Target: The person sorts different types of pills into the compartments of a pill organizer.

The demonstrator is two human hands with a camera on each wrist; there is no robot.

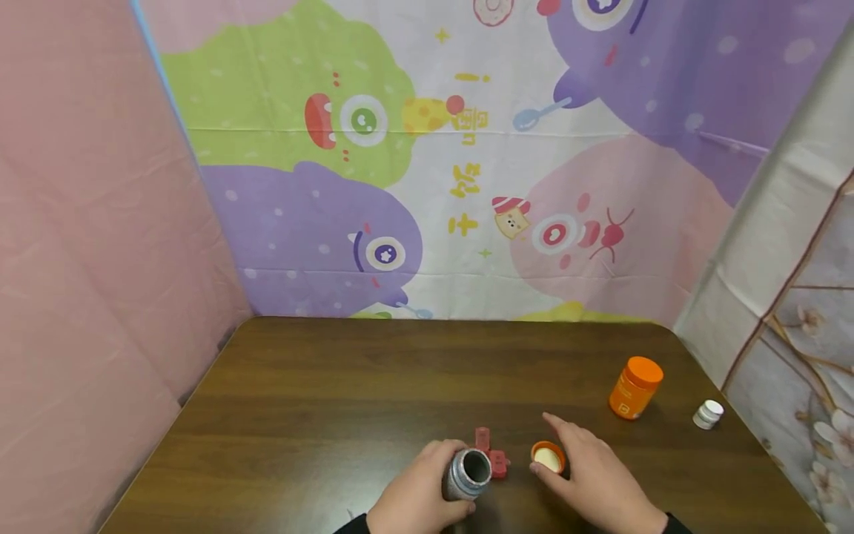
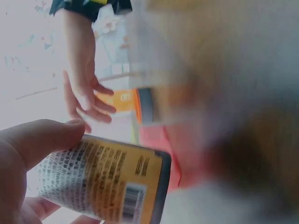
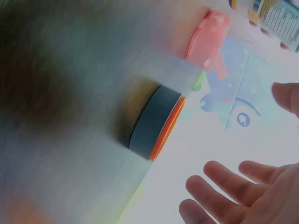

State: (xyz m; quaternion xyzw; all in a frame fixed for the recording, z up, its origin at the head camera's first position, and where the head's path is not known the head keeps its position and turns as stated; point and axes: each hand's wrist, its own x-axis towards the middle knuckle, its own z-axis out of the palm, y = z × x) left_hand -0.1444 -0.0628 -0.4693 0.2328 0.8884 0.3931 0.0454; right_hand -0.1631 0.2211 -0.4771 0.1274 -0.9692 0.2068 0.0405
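Observation:
My left hand (image 1: 420, 486) grips an uncapped bottle (image 1: 465, 482), its round mouth facing up. The left wrist view shows printed text and a barcode on the yellow and silver label of this bottle (image 2: 107, 179). My right hand (image 1: 594, 471) hovers by a dark cap (image 3: 156, 123) with an orange rim, its fingers spread and relaxed. In the head view that cap (image 1: 548, 458) lies upside down on the table, showing a pale inside. The right wrist view has a gap between the fingers (image 3: 224, 193) and the cap.
Small red block-like pieces (image 1: 497, 463) lie just behind the bottle. An orange jar (image 1: 636, 388) with an orange lid stands to the right, and a small white bottle (image 1: 708, 414) near the right edge of the brown table (image 1: 300, 386). A printed curtain (image 1: 467, 282) hangs behind.

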